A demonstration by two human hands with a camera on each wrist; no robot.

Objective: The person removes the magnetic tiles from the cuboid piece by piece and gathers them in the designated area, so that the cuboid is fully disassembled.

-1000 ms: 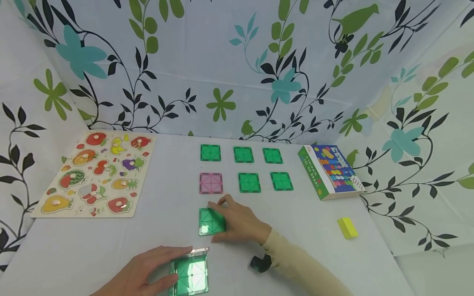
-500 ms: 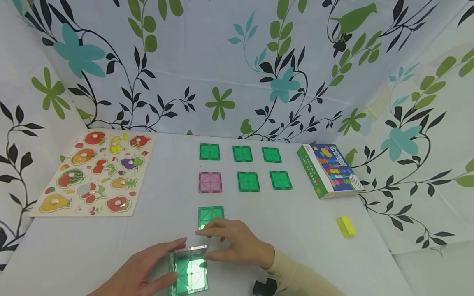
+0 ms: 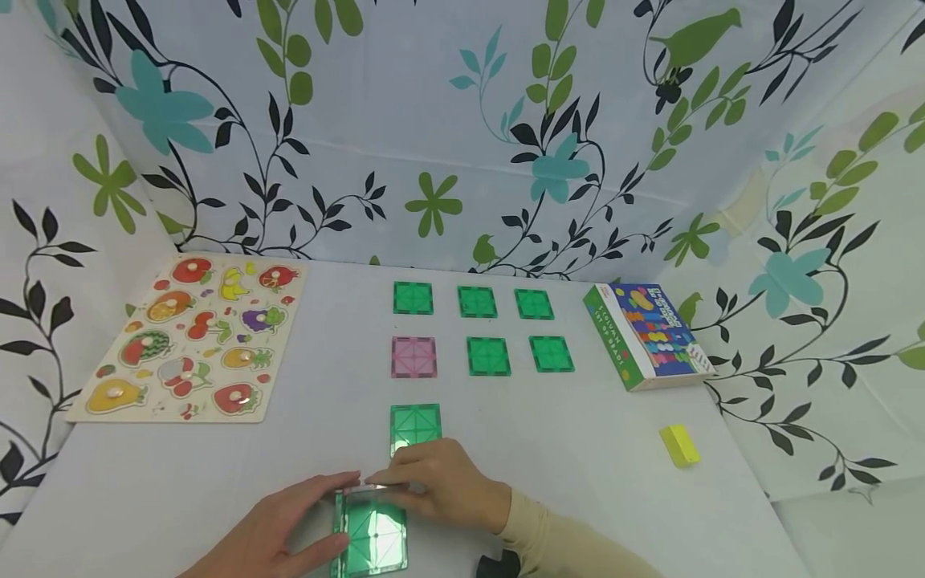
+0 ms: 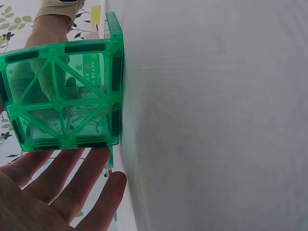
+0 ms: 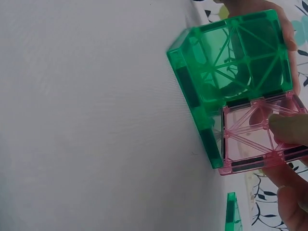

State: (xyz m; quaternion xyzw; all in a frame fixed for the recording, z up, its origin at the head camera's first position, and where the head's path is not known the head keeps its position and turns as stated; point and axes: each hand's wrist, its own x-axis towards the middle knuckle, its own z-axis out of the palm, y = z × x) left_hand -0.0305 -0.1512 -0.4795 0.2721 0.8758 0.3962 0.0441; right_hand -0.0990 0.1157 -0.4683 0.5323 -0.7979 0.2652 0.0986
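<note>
Clear green magnetic tiles form a partial box at the table's near middle, with one tile flat and another upright along its left side. A pink magnetic tile stands upright across the far side, meeting the green wall. My left hand lies along the left wall, its fingers fairly straight at the wall's edge. With thumb on one face and fingers behind, my right hand pinches the pink tile. Just beyond, a loose green tile lies flat, partly covered by the right hand.
Two rows of flat tiles lie farther back, mostly green tiles plus a pink tile. A fruit puzzle board is at left. At right are a colourful box and a yellow block. Patterned cloth stands behind.
My right hand has left the loose green tile, come nearer to me, and taken hold of the upright pink tile. The left hand has stayed beside the box.
</note>
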